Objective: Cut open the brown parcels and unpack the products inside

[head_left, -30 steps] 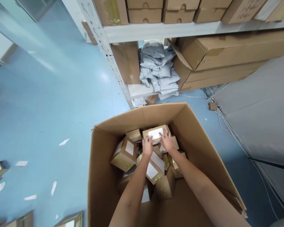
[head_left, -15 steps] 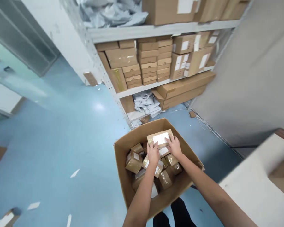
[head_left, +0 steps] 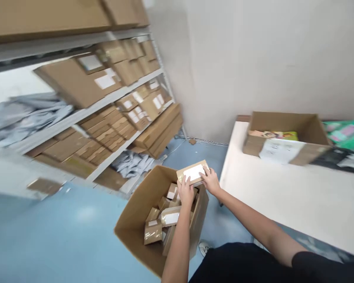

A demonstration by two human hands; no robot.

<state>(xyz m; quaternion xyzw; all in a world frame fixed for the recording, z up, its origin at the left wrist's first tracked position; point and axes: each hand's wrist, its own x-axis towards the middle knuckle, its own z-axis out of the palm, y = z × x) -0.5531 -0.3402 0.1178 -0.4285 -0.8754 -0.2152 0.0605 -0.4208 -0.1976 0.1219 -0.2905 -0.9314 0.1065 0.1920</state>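
Note:
Between my two hands is a small brown cardboard box (head_left: 192,172) with a white label on top and shiny clear tape at its left end. My left hand (head_left: 185,192) grips its near left side, fingers over the top edge. At the right end, my right hand (head_left: 210,181) is closed on it, fingertips resting on the label. The box is held over the far right rim of a large open carton (head_left: 135,220). Inside that carton lie several taped parcels (head_left: 153,231), some with white labels; my left forearm hides part of them.
A shelving rack (head_left: 120,92) on the left holds stacked boxes and grey mailing bags (head_left: 134,164). To the right stands a white table (head_left: 262,188) bearing an open carton (head_left: 287,151) and a green plastic-wrapped bundle (head_left: 348,135). Blue floor (head_left: 85,243) lies at the left.
My view has swung right, bringing the white table and its carton into sight. The small box has come up from inside the large carton to over its rim, still in both hands.

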